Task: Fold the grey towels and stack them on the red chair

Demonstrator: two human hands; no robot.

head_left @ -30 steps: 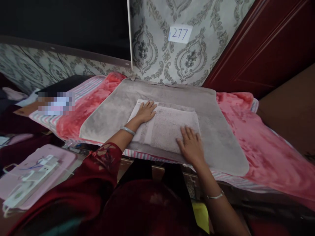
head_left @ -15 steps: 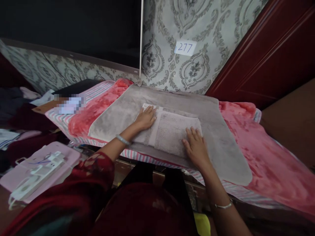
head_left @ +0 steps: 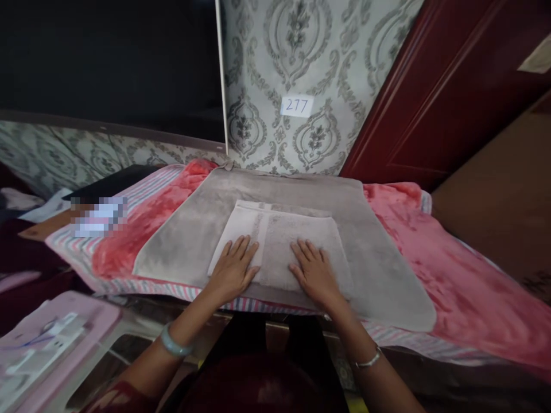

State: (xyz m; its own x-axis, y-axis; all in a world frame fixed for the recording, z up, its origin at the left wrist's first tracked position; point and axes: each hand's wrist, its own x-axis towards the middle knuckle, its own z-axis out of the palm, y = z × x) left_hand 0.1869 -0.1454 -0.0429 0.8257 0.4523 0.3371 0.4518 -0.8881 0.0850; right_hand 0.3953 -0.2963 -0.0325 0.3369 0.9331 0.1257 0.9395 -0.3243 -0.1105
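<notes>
A folded towel (head_left: 279, 229), pale with a greyish textured part and a lighter band, lies flat on a grey plush mat (head_left: 379, 269). My left hand (head_left: 235, 267) rests palm down on its near left part, fingers spread. On the near right part lies my right hand (head_left: 314, 269), also flat with the fingers apart. Neither hand grips anything. The towel's far edge shows a slightly offset layer.
Under the mat is a red plush blanket (head_left: 404, 223) with a striped border. A television (head_left: 112, 69) stands behind at the left. At lower left, a white power strip (head_left: 47, 350) lies on a pink board (head_left: 97, 312). A dark red door (head_left: 413, 115) is at right.
My left hand has slid from the towel's far left edge toward me. My right hand has shifted left, inward over the towel. The view has turned slightly right.
</notes>
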